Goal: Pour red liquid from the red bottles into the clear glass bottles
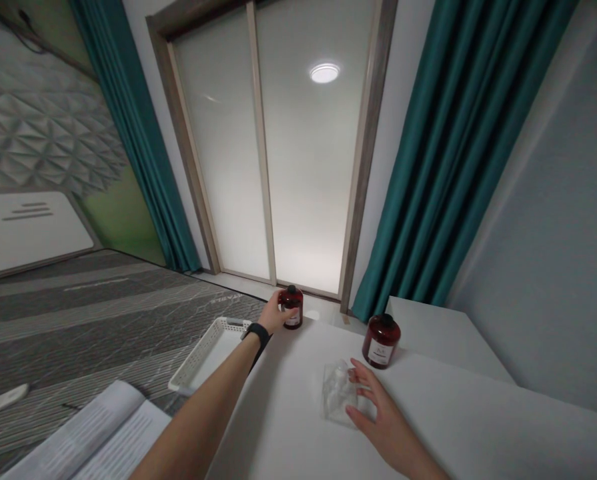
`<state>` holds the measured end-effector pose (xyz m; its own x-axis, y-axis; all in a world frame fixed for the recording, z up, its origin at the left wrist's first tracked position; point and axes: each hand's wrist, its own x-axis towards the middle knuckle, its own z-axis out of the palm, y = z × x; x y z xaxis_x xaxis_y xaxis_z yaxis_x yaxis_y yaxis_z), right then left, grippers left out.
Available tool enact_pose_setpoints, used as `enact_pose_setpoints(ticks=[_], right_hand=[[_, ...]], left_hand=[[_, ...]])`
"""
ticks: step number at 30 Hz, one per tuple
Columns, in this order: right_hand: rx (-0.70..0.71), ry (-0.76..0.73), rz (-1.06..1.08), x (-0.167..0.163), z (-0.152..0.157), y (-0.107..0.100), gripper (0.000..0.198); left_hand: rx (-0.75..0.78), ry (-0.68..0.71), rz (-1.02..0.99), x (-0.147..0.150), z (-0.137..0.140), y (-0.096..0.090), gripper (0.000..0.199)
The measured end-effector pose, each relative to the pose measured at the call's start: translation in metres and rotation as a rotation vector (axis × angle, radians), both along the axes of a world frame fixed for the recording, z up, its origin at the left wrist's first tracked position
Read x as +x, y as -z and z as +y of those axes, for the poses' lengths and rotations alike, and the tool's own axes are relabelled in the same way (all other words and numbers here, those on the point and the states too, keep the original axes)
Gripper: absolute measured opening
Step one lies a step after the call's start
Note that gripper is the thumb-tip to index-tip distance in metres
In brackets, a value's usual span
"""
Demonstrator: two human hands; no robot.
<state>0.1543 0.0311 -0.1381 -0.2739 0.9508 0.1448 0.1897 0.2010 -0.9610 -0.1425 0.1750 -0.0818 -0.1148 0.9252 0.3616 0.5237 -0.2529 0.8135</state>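
Left hand on a dark red bottle, right hand open at a clear object

The left hand (273,317) grips a dark red bottle (297,303) at the far edge of the white bench (278,407). The thumb crosses the front and covers part of the pale label; the other fingers are mostly hidden behind the bottle. The bottle is upright, its long axis vertical, its black cap uppermost and its label toward the person. Whether its base touches the bench is hard to make out.

The right hand (381,417) is open, thumb and fingers parted, at the right side of a clear, squarish object (335,393). Transparency blurs its outline, so neither its long axis nor any contact with the fingertips can be told.

Just beyond the right hand, a second red bottle (381,342) stands upright, black cap up, label facing the person; its print is too small to read.

Left of the left wrist, the forearm partly covers a white basket (198,355). Nearer the person, an open book (113,430) is cut off by the lower edge.
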Motion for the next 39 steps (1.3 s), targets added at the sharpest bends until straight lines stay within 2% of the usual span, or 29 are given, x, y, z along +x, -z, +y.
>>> enact_pose_setpoints(ticks=[5, 11, 24, 34, 39], right_hand=[[0.014, -0.009, -0.024, 0.003, -0.002, -0.003, 0.066], [0.009, 0.01, -0.096, 0.013, -0.012, -0.007, 0.069], [0.082, 0.111, -0.084, 0.056, -0.047, -0.008, 0.064], [0.132, 0.236, -0.064, 0.089, -0.065, -0.009, 0.066], [0.16, 0.281, -0.07, 0.101, -0.07, -0.012, 0.066]], left_hand=[[-0.024, 0.043, -0.016, 0.005, -0.01, -0.001, 0.054], [-0.057, 0.178, -0.003, 0.016, -0.038, -0.01, 0.054], [-0.075, 0.501, -0.005, 0.067, -0.095, -0.011, 0.055], [-0.082, 0.54, 0.001, 0.114, -0.128, -0.006, 0.058], [-0.084, 0.505, -0.027, 0.137, -0.139, 0.0, 0.06]])
